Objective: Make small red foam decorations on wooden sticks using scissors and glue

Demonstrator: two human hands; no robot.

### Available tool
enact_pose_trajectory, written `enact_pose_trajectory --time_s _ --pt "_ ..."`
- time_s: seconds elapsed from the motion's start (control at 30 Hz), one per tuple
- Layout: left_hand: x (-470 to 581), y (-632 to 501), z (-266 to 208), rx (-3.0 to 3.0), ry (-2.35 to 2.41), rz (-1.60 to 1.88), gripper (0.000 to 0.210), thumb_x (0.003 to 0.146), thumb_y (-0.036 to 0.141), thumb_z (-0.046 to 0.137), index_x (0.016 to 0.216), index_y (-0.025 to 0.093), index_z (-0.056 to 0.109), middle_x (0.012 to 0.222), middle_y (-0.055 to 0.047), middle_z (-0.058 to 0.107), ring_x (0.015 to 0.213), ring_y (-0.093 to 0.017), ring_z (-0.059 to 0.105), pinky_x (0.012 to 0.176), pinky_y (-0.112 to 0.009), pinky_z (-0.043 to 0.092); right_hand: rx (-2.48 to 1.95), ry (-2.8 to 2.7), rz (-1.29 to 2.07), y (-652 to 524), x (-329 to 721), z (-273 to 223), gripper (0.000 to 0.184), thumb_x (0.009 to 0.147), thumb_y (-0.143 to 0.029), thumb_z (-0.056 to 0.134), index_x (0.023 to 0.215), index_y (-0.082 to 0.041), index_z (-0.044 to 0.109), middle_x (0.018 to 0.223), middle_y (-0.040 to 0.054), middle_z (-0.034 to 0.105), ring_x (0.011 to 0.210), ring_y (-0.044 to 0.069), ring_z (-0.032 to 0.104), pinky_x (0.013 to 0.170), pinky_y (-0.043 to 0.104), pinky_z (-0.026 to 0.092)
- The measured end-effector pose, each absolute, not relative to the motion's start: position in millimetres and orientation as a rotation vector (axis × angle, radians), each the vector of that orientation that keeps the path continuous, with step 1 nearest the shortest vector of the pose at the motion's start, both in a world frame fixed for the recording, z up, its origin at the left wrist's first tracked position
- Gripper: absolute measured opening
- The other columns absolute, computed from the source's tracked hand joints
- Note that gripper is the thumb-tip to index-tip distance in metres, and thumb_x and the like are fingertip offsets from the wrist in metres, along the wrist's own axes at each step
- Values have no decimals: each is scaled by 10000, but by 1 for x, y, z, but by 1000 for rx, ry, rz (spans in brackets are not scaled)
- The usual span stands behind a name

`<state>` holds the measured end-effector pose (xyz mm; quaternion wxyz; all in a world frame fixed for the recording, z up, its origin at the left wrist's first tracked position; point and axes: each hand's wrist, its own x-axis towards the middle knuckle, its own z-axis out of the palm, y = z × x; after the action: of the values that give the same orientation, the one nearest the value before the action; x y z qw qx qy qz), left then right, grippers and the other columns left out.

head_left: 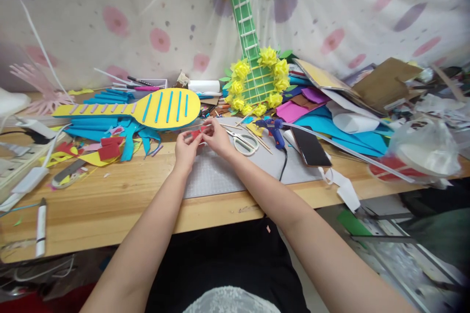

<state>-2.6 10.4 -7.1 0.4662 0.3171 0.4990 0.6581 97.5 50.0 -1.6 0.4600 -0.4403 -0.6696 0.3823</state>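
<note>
Between my two hands is a small piece of red paper (pixel 196 134), partly hidden by the fingers. My left hand (pixel 186 149) pinches it from the left, and my right hand (pixel 217 138) grips it from the right with thumb and fingers close together. Both hands are over the grey cutting mat (pixel 216 176). Just right of my right hand lie white-handled scissors (pixel 245 144). A blue glue gun (pixel 274 132) rests farther right on the mat. Behind my hands is a yellow paper instrument shape (pixel 169 110) with blue and pink strips.
A green paper guitar (pixel 244 24) with yellow flowers leans upright against the curtain. A phone (pixel 311 146) lies on the mat's right side. Coloured paper (pixel 341 132) is piled right, and red scraps (pixel 110 148) lie left. A marker (pixel 41 227) sits near the front-left edge.
</note>
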Motion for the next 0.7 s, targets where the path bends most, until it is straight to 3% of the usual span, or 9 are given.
enact_pose_trajectory --time_s 0.27,0.37,0.5,0.7 --pt "-10 7 -5 730 1263 1607 351 636 75 645 941 144 486 703 -32 640 613 -147 645 628 -320 557 -1041 -1393 1353 63 97 -5 292 645 -150 593 875 -205 421 637 -82 530 530 65 518 587 225 456" --pt "-11 7 -4 728 1304 1621 350 630 85 652 930 148 484 670 -15 629 609 -145 646 593 -294 554 -1171 -1535 1155 63 110 -2 259 661 -135 570 889 -196 465 667 -65 533 576 75 520 599 226 443" --pt "-16 9 -5 726 1316 1675 293 639 130 651 886 145 494 677 -25 637 623 -150 649 569 -275 543 -1251 -2072 697 60 131 2 62 703 -209 591 754 -174 594 751 -10 553 702 108 519 675 247 403" --pt "-18 10 -8 758 1295 1693 218 635 166 649 817 136 534 676 -33 642 600 -138 637 521 -247 529 -1265 -2479 380 47 133 2 131 750 -286 610 809 -171 633 886 49 558 847 153 513 733 257 372"
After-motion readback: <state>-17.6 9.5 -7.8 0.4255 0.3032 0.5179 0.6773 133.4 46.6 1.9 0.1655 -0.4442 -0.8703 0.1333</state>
